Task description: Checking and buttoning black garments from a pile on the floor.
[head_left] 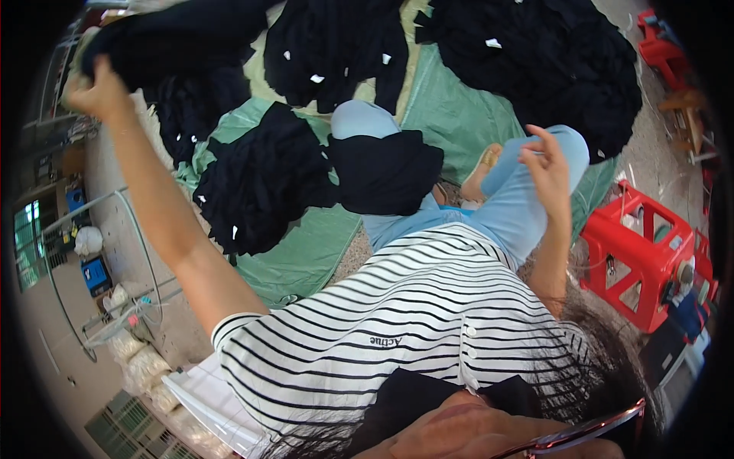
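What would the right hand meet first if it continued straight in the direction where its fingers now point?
Ahead of the right hand, most likely the large dark cloth pile, though the hand's height is unclear.

Left hand [98, 93] was blurred, fingertips partly lost against the black cloth [183, 42]. Top edge cut off cloth and big pile [535, 69]. Tags [316, 78] too small to read. Lap cloth [386, 172] hid part of a leg. Piles covered much of the green sheet [443, 88]. Lower edge cropped glasses [589, 437].
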A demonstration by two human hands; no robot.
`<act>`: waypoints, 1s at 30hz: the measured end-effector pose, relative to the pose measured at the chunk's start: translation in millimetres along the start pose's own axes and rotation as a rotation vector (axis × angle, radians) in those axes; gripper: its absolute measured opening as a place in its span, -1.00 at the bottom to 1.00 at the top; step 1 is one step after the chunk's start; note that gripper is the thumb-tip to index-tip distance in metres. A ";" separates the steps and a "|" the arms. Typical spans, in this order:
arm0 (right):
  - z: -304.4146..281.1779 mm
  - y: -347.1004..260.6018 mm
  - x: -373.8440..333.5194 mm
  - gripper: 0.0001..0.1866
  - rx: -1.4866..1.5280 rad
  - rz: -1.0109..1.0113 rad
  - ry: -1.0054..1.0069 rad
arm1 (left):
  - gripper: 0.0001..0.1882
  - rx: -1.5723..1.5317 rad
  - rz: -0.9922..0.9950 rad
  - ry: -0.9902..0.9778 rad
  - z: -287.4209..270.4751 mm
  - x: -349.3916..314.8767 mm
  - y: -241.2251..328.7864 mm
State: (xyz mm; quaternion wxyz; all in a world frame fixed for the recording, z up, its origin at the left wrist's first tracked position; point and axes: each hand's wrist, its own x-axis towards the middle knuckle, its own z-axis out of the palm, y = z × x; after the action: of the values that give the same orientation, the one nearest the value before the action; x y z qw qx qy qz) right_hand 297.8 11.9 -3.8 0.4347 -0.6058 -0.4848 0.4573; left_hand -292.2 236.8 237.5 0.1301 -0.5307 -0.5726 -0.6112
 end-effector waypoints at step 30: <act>71.5 88.1 44.4 -0.80 -0.055 -0.096 0.137 | -0.88 -0.402 -1.028 -0.778 -81.0 -376.8 92.7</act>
State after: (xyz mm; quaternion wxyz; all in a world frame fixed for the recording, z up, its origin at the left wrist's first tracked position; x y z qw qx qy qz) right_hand 249.8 48.1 -109.7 0.4715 -0.6235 -0.4946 0.3799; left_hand -109.9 -28.9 6.7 -0.4943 -0.3862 -0.6325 -0.4543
